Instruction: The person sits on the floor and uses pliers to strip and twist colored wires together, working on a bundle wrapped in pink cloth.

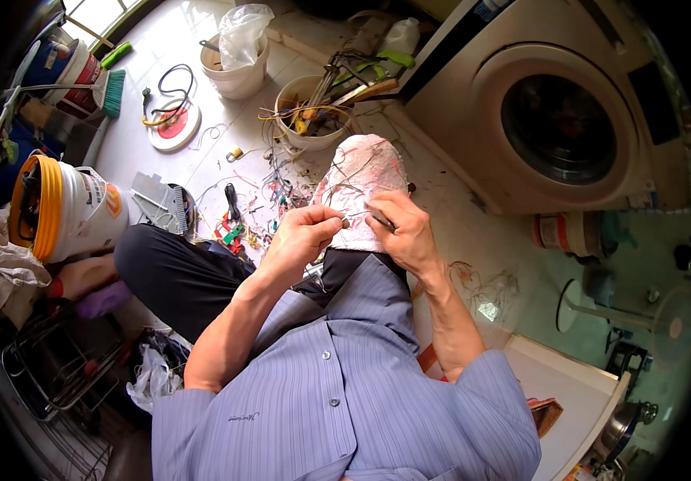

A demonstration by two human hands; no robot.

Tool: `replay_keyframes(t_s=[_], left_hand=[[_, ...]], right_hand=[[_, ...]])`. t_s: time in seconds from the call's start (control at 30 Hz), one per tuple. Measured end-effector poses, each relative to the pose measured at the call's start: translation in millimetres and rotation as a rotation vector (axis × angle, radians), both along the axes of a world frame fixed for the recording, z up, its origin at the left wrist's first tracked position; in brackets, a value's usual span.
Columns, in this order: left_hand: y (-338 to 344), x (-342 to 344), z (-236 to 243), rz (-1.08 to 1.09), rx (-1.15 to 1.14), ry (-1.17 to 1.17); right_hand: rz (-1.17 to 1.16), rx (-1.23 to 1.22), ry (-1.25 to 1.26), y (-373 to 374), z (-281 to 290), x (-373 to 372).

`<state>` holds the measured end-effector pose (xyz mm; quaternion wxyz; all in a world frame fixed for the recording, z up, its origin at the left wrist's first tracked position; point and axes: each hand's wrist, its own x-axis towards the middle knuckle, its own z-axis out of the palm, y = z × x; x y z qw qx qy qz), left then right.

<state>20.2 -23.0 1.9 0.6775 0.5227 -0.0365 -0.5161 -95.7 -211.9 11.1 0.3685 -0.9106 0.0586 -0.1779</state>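
Over my raised knee lies a pink-and-white towel (365,160), with thin wires strewn across it. Just above its lower part, my left hand (303,239) pinches a thin wire (353,215) between thumb and fingertips. A short way to the right, my right hand (406,231) closes around a small dark slim object (383,222); its exact kind is hard to make out. The wire stretches across the gap between both hands. Loose coloured wire scraps (281,196) litter the tiles left of the towel.
A white bucket of wires and tools (283,103) stands beyond the towel, beside another bucket holding a plastic bag (245,36). A washing machine (453,104) is at far right. To the left are a white-and-orange bucket (93,212) and a round lid with a cable (189,132).
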Motion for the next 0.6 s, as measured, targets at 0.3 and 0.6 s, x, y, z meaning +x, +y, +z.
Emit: replay_keyframes(t_s=[0.3, 0.6], left_hand=[[3.9, 8.5, -9.5, -0.038, 0.065, -0.140], [3.9, -0.6, -9.4, -0.076, 0.234, -0.738]], right_hand=[[-0.009, 0.216, 0.186, -11.3, 2.3, -1.3], [-0.091, 0.024, 0.032, -1.8, 0.5, 0.8]])
